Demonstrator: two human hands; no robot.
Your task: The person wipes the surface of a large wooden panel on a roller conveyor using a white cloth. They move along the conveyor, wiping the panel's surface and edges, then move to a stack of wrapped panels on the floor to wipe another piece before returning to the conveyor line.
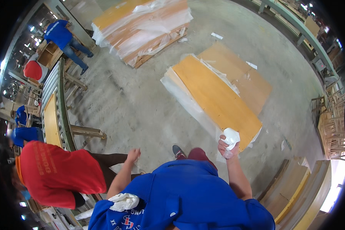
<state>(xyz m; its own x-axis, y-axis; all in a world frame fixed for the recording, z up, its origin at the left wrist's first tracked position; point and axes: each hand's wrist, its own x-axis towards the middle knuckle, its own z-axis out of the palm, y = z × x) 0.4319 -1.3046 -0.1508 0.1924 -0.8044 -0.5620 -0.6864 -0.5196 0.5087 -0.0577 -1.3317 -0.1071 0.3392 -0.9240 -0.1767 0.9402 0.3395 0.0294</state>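
My right hand [224,148] is raised at the near end of an orange-brown wooden panel [214,94], closed around a white rag [231,138]. A bit of clear film shows at the palm. That panel lies on top of a low stack, with thin white wrapping sheets [186,97] sticking out along its side. Over the bare concrete, my left hand [132,155] hangs away from the panel, its fingers loosely curled with nothing seen in them. Another crumpled white cloth [124,202] sits at the left side of my blue shirt.
A person in red [61,172] bends close on my left beside a roller conveyor [61,103] carrying a panel. Farther off stand people in blue [59,34]. A wrapped panel stack [145,30] lies ahead; brown boards [241,73] adjoin the panel. Long boards [295,188] lean at the right.
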